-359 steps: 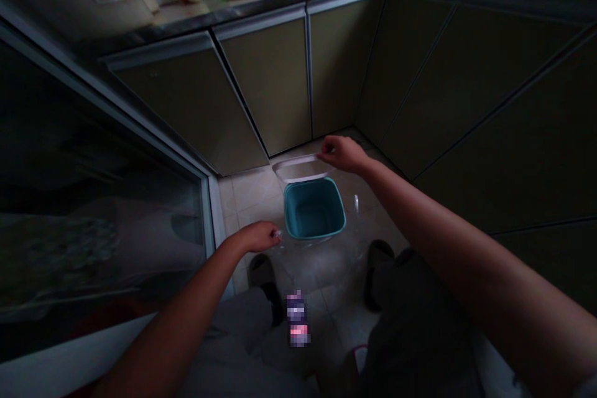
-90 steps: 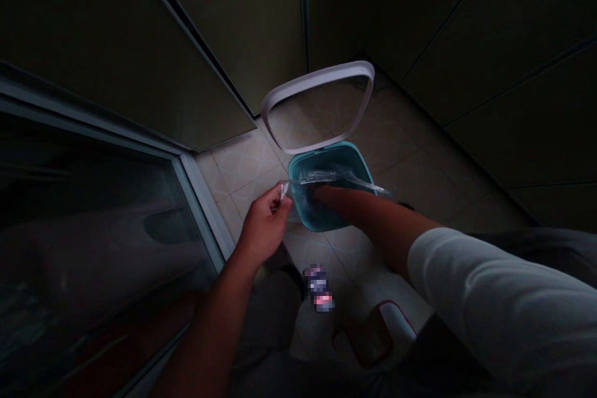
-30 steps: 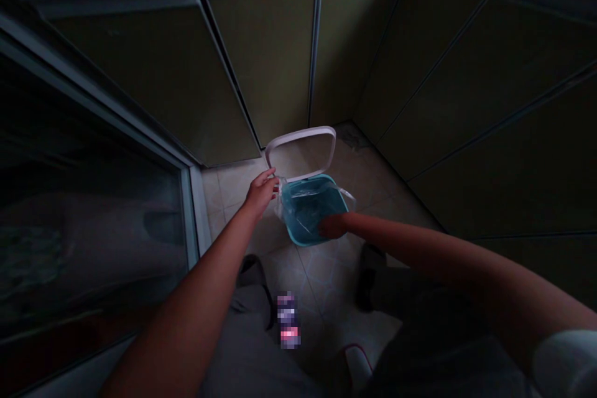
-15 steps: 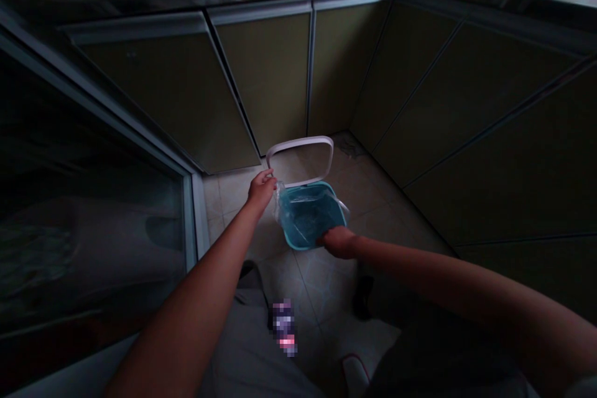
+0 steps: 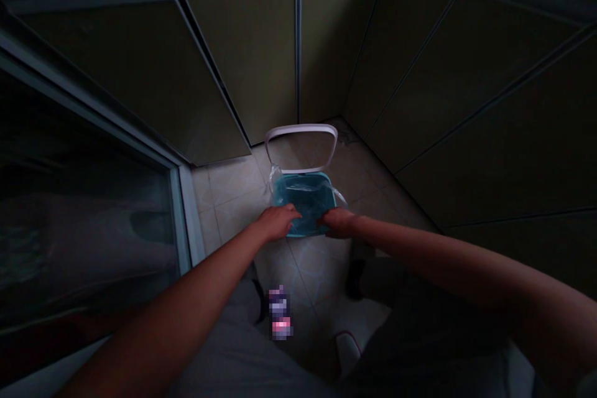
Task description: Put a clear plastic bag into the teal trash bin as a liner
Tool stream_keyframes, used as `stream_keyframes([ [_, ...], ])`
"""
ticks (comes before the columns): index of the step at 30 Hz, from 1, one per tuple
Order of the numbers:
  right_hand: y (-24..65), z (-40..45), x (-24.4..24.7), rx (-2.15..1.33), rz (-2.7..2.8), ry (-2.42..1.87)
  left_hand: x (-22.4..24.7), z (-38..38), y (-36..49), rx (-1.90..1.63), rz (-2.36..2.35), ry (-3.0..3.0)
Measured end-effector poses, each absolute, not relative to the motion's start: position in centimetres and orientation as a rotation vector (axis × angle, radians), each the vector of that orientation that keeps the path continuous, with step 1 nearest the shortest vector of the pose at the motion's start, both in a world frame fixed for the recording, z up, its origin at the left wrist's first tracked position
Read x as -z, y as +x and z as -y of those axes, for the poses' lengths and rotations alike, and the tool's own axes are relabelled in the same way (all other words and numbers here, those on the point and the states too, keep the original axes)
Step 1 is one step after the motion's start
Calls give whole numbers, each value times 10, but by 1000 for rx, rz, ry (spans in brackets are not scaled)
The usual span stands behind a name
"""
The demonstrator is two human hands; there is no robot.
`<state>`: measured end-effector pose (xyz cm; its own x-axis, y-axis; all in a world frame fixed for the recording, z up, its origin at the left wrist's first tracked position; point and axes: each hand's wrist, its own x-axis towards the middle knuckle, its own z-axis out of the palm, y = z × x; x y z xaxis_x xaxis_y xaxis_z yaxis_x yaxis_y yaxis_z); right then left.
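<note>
We log left forearm (image 5: 186,283) and right forearm (image 5: 443,255) bare; left hand (image 5: 280,222) and right hand (image 5: 339,222) likewise uncovered, no glove. Lower body in loose trousers: left trouser leg (image 5: 224,342) pale grey, right trouser leg (image 5: 429,336) near-black in shadow; we cannot tell if same cloth. Dark slipper (image 5: 355,278) on right foot, partly shaded.

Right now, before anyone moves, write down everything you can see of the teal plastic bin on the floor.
The teal plastic bin is square with rounded corners and stands upright on the beige tile floor, near the corner of the cabinets. A clear plastic bag lines it, its edge folded over the rim. A white hollow lid frame stands open behind it. The left hand and right hand rest at its front rim.
</note>
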<state>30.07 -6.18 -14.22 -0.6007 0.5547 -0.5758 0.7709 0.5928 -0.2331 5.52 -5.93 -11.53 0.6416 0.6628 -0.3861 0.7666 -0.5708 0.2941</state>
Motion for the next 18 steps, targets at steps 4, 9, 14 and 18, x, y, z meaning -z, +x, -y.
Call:
stream_keyframes([
  [4,336,52,134,560,-2447,1078,123,63,51,492,-1098,2490],
  [9,359,51,127,504,-2467,1146,116,59,48,492,-1168,2565],
  [14,357,57,141,521,-2441,1175,120,59,40,507,-1255,2563],
  [18,354,56,148,506,-2390,1266,126,63,31,512,-1330,2579],
])
